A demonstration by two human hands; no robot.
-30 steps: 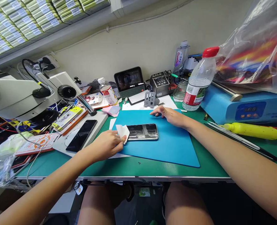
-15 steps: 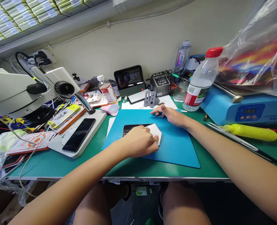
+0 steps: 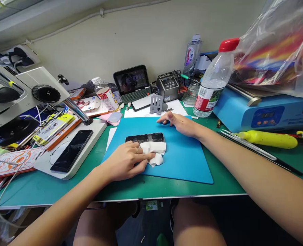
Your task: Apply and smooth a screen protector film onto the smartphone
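A dark-screened phone [image 3: 156,137] lies flat on the blue mat [image 3: 184,160]. A crumpled white tissue [image 3: 155,147] covers its near side and hangs over onto the mat. My left hand [image 3: 128,159] holds the tissue against the phone, index finger stretched out along it, a ring on one finger; the other fingertips are partly hidden. To the right, my right hand [image 3: 179,123] hovers or rests at the mat's far part, holding nothing, thumb and fingers apart.
Left are a microscope [image 3: 46,90] and a second phone [image 3: 71,150] on its base. Behind stand a smart display [image 3: 131,82], a small bottle [image 3: 106,95] and a metal stand [image 3: 156,104]. Right: a red-capped bottle [image 3: 213,82], a blue machine [image 3: 264,109], tweezers [image 3: 249,145] and a yellow bottle [image 3: 269,139].
My left hand has moved left and loosened from a bunched grip to a flatter one. The tissue has spread out, and more of the phone shows. My right hand keeps its pose; the view shifted.
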